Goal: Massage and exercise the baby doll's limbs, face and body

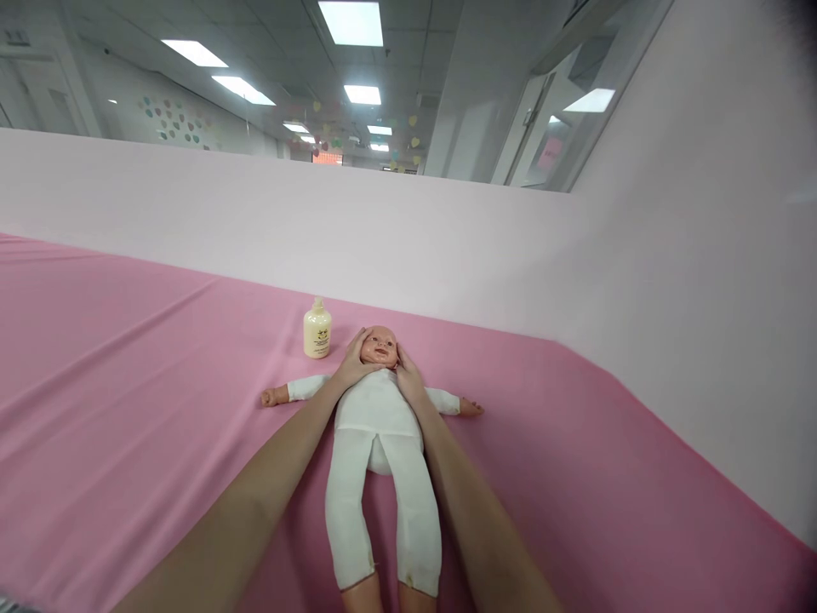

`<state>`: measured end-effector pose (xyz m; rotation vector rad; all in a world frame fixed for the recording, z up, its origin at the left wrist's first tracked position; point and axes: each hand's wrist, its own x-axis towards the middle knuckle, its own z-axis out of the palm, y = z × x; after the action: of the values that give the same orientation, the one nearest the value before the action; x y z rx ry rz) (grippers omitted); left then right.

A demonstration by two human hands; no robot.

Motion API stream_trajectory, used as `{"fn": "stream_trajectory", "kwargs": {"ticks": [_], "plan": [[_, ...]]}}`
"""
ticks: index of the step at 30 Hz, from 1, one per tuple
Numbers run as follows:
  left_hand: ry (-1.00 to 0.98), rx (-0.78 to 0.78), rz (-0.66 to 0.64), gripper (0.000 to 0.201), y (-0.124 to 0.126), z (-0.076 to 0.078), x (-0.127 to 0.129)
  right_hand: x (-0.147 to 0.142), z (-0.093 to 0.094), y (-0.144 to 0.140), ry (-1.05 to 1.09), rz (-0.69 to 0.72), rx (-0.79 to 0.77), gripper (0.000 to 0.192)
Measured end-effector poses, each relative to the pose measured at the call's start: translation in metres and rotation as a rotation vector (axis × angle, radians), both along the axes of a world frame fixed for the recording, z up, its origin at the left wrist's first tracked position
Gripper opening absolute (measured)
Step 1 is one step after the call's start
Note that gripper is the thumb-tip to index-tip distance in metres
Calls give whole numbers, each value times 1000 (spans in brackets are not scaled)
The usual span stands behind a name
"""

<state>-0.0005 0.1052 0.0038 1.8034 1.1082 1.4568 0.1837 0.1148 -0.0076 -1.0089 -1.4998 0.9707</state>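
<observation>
a white-bodied baby doll [376,410] with a glossy bald head [381,346] is lying face-up, arms spread, on the wrinkled pink sheet [159,400]. left hand [354,361] and right hand [408,373] are clasping the head between them from opposite sides. a pale-yellow, round-shouldered bottle [317,333] is standing upright near the left hand.

No wording can be read with certainty. The cream-coloured bottle [310,328] near the doll [376,409] carries a dark printed emblem [322,335] on its front, with small lines of lettering beneath it, too tiny and blurred to make out. Beyond the window opening, a pink sheet [550,153] on the door at the right bears faint reddish marks that stay illegible. Farther back, a red-orange panel [328,158] glows, its surface too indistinct to decipher.
</observation>
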Motion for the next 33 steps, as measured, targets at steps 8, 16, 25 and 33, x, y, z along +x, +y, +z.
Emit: {"fn": "stream_trajectory", "kwargs": {"ticks": [8, 16, 25, 33], "plan": [[321, -42, -96, 107, -11, 36, -6, 5, 8, -27, -164, -134, -20, 70], [802, 208, 146, 52, 0, 128, -39, 8, 10, -38, -260, -168, 1, 67], [1007, -203, 472, 42, 16, 163, -92, 8, 8, -37, -221, -189, 16, 66], [375, -29, 325, 54, -47, 160, -23, 0, 51, -71, 91, -205, 113, 62]]}}
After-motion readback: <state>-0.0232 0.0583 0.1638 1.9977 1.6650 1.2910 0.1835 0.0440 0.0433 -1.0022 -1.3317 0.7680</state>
